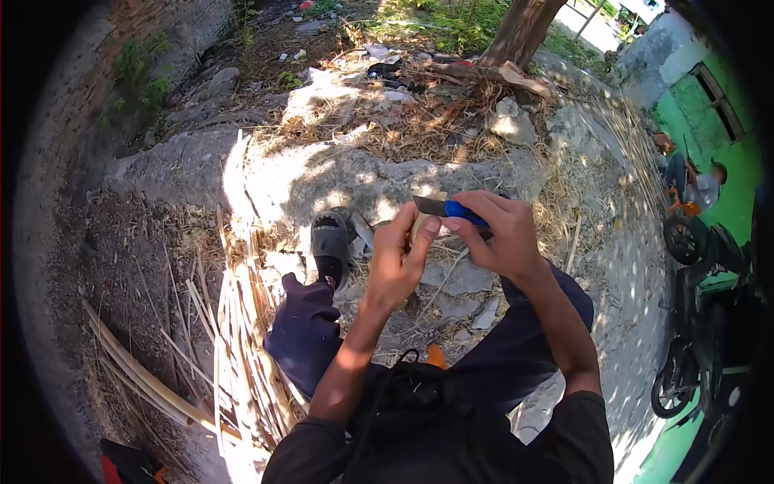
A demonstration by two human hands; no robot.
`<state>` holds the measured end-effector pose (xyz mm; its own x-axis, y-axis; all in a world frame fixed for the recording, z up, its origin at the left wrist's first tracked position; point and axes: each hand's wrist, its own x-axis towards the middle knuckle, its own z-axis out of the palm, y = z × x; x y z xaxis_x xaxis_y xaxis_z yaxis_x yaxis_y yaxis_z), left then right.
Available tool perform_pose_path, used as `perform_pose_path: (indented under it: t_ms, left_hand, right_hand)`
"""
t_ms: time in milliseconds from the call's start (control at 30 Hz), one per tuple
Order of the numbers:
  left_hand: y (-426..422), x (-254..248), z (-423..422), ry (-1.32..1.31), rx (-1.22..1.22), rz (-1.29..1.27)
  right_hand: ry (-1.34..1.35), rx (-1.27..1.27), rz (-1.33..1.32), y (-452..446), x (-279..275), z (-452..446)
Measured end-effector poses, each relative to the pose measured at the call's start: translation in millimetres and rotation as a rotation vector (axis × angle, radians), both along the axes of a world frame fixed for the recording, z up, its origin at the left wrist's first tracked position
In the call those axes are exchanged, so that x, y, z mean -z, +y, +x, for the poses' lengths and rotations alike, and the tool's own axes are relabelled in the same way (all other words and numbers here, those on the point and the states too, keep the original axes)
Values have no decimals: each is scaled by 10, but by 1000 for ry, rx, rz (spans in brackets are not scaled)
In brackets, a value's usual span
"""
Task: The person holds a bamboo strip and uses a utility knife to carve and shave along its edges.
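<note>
A knife with a blue handle (466, 213) and a short dark blade (429, 206) is in my right hand (504, 230), whose fingers are wrapped round the handle. The blade points left, toward my left hand (399, 254). That hand is closed in a pinch just beside the blade, with a small pale piece (422, 234) between thumb and fingers; much of this piece is hidden. Both hands are raised in front of me, above my spread legs, and nearly meet at the blade.
Long pale split strips (242, 347) lie at my left, with curved poles (145, 379) farther left. My shoe (330, 238) rests on stony ground. Ahead are dry straw and a tree trunk (524, 32). A seated person (703, 187) and motorbikes (685, 242) are at the right.
</note>
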<state>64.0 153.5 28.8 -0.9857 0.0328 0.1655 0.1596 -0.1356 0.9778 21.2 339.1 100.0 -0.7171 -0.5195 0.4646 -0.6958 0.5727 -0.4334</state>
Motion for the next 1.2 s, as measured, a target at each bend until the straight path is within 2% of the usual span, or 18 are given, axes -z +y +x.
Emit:
perform_pose_path:
  t_ms: [267, 333, 400, 467, 500, 567, 633, 700, 733, 800, 1000, 1100, 1200]
  left_hand:
    - [69, 29, -33, 41, -43, -41]
    - [64, -7, -38, 39, -47, -57]
    - [64, -78, 24, 41, -59, -72]
    - [37, -163, 229, 175, 41, -245]
    - [3, -166, 180, 187, 34, -238]
    - [-52, -101, 64, 24, 45, -159]
    - [-88, 8, -2, -34, 49, -165]
    - [-68, 94, 14, -35, 67, -69]
    - [-56, 72, 27, -69, 77, -46]
    - [-44, 69, 32, -54, 76, -41]
    - [-20, 107, 1, -35, 77, 38]
    - [-49, 106, 9, -23, 84, -38]
    - [-19, 30, 55, 65, -17, -178]
  right_hand:
    - [70, 37, -6, 10, 19, -71]
    - [187, 51, -24, 24, 35, -159]
    - [-11, 437, -15, 250, -75, -390]
    - [11, 606, -112, 783, -200, -742]
    - [25, 601, -108, 763, -223, -713]
    - [9, 540, -339, 720, -250, -569]
    - [-48, 528, -299, 547, -134, -449]
    - [-57, 238, -244, 337, 24, -274]
    - [-66, 241, -239, 221, 19, -206]
    - [-51, 89, -65, 15, -21, -46]
    - [-32, 41, -67, -56, 77, -14]
    - [-64, 25, -78, -61, 37, -27]
    - [-80, 14, -54, -18, 74, -52]
